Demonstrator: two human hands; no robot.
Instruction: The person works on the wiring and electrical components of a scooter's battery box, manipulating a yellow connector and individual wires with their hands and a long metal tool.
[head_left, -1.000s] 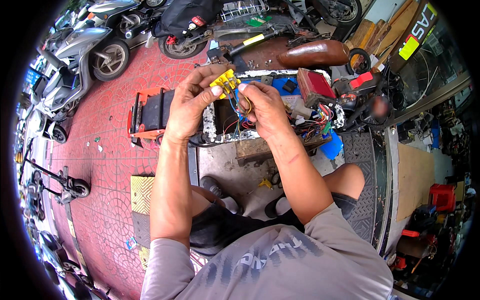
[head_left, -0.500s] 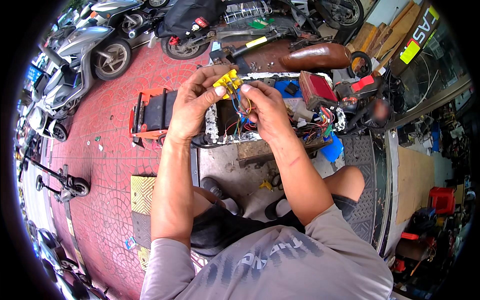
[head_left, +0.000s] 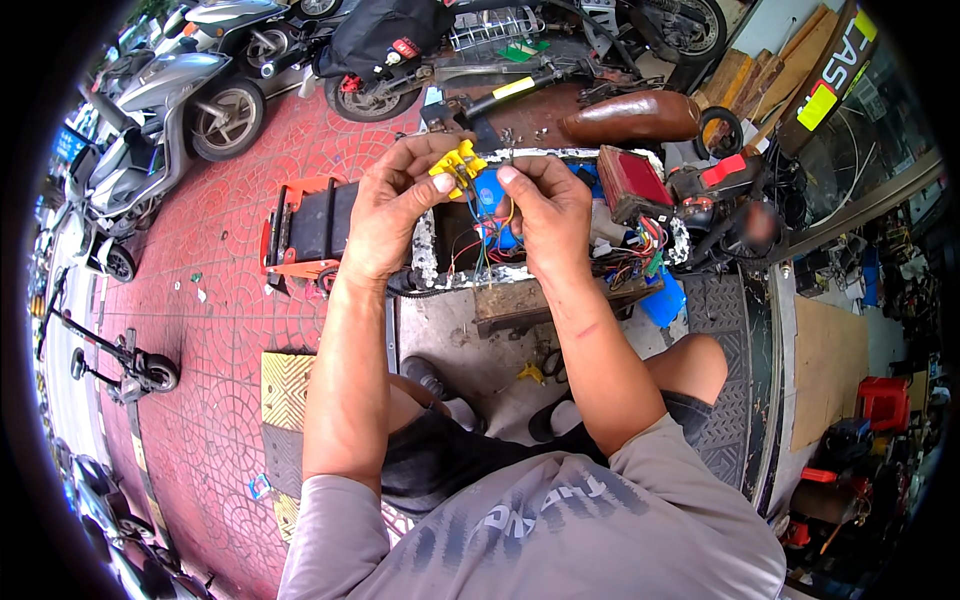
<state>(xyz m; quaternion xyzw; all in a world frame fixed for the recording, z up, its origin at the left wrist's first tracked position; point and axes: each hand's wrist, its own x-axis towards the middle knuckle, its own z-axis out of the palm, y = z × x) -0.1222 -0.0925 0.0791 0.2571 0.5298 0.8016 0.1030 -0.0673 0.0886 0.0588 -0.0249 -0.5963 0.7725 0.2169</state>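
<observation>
My left hand (head_left: 392, 205) pinches a small yellow plastic piece (head_left: 459, 168) between thumb and fingers, above the opened deck of a scooter. Thin wires hang below the piece toward the deck. To its right, my right hand (head_left: 553, 205) is closed, thumb against forefinger, on what looks like the end of a thin wire (head_left: 511, 214); its tip is too small to make out. Beneath both hands, the deck's white-crusted rim (head_left: 424, 250) surrounds blue-wrapped parts (head_left: 490, 195) and loose coloured wires (head_left: 482, 252).
A red-topped box (head_left: 637, 185) rests on the deck's right end, beside a bundle of wires (head_left: 652, 237). A wooden block (head_left: 510, 305) supports the near side. An orange-and-black frame (head_left: 310, 230) lies left. Yellow pliers-like handles (head_left: 531, 373) lie on the floor. Motorbikes (head_left: 215, 105) stand behind.
My right hand has moved a little to the right, away from the yellow plastic piece, and a gap has opened between the hands. My left hand has barely shifted.
</observation>
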